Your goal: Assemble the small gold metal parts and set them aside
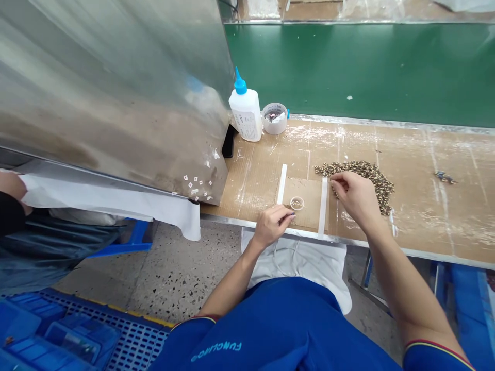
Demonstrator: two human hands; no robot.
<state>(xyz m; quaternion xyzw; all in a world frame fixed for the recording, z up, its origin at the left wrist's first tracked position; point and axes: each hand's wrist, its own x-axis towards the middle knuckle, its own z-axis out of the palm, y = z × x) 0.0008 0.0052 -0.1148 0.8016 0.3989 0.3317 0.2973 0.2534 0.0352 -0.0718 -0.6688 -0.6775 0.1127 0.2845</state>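
Note:
My left hand (274, 224) is closed in a pinch at the front edge of the bench, with a tiny dark piece at its fingertips, too small to name. Just beyond it, a small round clear dish (297, 203) with thin pale strands inside lies on a cardboard piece (309, 219) between two white strips. My right hand (355, 195) pinches with thumb and forefinger by the right white strip (323, 206); whatever is between those fingers cannot be made out. Partly behind this hand spreads a pile of small brass-coloured metal pieces (381, 183).
A white bottle with a blue nozzle (247, 116) and a tape roll (275, 119) holding scraps stand at the back left, near a black object (229, 141). A large metal housing (116, 93) borders the left. Beyond the bench runs a green belt (367, 72). Another person's arm (11, 188) shows far left.

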